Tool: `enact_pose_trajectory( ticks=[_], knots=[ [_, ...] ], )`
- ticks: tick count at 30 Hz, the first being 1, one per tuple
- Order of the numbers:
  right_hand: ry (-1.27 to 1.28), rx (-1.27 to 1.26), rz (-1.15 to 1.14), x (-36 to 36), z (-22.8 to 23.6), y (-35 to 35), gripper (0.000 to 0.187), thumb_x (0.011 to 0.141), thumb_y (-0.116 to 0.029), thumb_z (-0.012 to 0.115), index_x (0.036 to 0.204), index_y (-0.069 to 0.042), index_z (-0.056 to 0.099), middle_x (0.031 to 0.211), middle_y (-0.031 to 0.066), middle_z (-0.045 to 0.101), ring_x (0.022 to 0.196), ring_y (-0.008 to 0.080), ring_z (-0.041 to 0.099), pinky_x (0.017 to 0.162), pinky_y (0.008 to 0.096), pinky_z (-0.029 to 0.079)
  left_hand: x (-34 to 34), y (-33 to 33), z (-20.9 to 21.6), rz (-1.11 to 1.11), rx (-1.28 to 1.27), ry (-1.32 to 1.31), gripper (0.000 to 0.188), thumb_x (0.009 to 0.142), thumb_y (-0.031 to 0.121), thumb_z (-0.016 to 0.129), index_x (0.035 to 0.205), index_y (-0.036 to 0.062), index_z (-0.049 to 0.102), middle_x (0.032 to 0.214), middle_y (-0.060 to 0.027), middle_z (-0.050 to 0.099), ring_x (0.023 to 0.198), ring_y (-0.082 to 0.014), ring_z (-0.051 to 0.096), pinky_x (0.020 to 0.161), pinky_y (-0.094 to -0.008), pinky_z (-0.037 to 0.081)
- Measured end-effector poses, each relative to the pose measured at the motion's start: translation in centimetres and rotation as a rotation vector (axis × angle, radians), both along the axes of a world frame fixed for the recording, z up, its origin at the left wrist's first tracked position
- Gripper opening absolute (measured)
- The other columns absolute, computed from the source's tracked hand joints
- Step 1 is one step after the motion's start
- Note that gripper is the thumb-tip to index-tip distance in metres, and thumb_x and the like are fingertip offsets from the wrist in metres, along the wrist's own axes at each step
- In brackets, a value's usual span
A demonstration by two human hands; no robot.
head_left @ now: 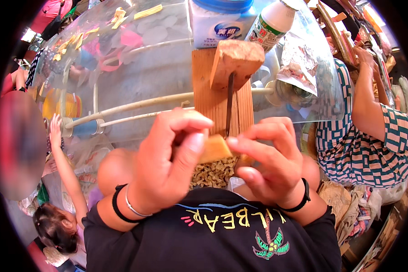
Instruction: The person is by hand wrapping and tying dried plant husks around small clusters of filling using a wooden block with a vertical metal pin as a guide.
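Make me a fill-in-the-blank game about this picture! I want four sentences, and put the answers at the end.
1. The jar behind the wooden block has a ____ lid.
2. In the picture, the bottle is on the jar's ____ side.
3. The yellow piece is held in the person's ____ hand, the one with the silver bangle.
4. The person's own shirt is mostly ____.

Missing words: blue; right; left; black.

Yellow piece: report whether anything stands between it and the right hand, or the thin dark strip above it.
Nothing visible does. The right hand is at the right edge of the yellow piece, and the thin dark strip ends at or just above its top. Whether either touches cannot be told.
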State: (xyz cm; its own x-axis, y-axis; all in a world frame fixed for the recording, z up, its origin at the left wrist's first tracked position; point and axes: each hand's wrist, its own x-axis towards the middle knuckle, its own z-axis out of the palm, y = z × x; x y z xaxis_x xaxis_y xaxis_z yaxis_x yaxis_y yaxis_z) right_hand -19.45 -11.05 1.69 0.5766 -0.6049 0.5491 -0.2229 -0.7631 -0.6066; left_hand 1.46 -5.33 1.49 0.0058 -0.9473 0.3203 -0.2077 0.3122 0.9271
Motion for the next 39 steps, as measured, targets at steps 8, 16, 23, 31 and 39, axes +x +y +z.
enact_pose_trajectory(
  ticks=[8,16,23,31,39],
  knots=[
    [-0.214,0.163,0.042,0.9,-0.8,3.3,0.055,0.079,-0.021,0.079,0.127,0.002,0.063,0.113,0.0165,0.059,0.091,0.0244,0.056,0.078,0.033,0.046,-2.9,3.0,1.6,0.035,0.047,0.484,0.046,0.098,0.001,0.052,0.142,-0.0008,0.036,0.107,-0.0066,0.044,0.082,-0.0066,0.045,0.072,-0.0192,0.042],
    [-0.203,-0.005,0.03,0.7,-1.2,4.7,0.039,0.069,-0.016,0.085,0.103,-0.005,0.072,0.106,0.0088,0.062,0.076,0.0196,0.052,0.066,0.0297,0.044,-4.4,3.9,1.6,-0.01,0.099,0.399,0.045,0.104,0.013,0.044,0.145,-0.0008,0.031,0.113,-0.0079,0.045,0.091,-0.0079,0.045,0.083,-0.0225,0.041],
    [-0.399,0.359,0.053,0.9,-1.0,5.8,0.026,0.076,-0.004,0.08,0.1,-0.003,0.07,0.105,0.0105,0.06,0.084,0.0183,0.053,0.069,0.0308,0.045,-5.7,3.6,1.3,-0.09,0.236,0.398,0.053,0.106,0.031,0.041,0.146,-0.0009,0.028,0.119,-0.0112,0.047,0.081,-0.006,0.046,0.075,-0.0216,0.039],
    [-0.616,0.931,0.217,-3.7,1.5,5.2,0.024,0.1,-0.028,0.055,0.108,-0.006,0.05,0.081,0.0106,0.065,0.075,0.0193,0.066,0.071,0.0323,0.053,-2.1,3.0,2.0,-0.232,0.24,0.011,0.045,0.104,0.041,0.047,0.12,0.0002,0.061,0.063,-0.002,0.058,0.056,-0.0069,0.052,0.047,-0.023,0.035],
    [0.52,0.917,1.031,-2.4,-0.4,4.9,0.027,0.103,-0.027,0.053,0.101,-0.001,0.062,0.089,0.0113,0.063,0.086,0.0249,0.061,0.078,0.0332,0.049,-4.3,1.7,-0.8,-0.357,-0.279,-0.332,0.025,0.086,0.022,0.074,0.101,0.0025,0.066,0.083,-0.01,0.059,0.073,-0.0273,0.058,0.065,-0.0355,0.049]
  ],
)
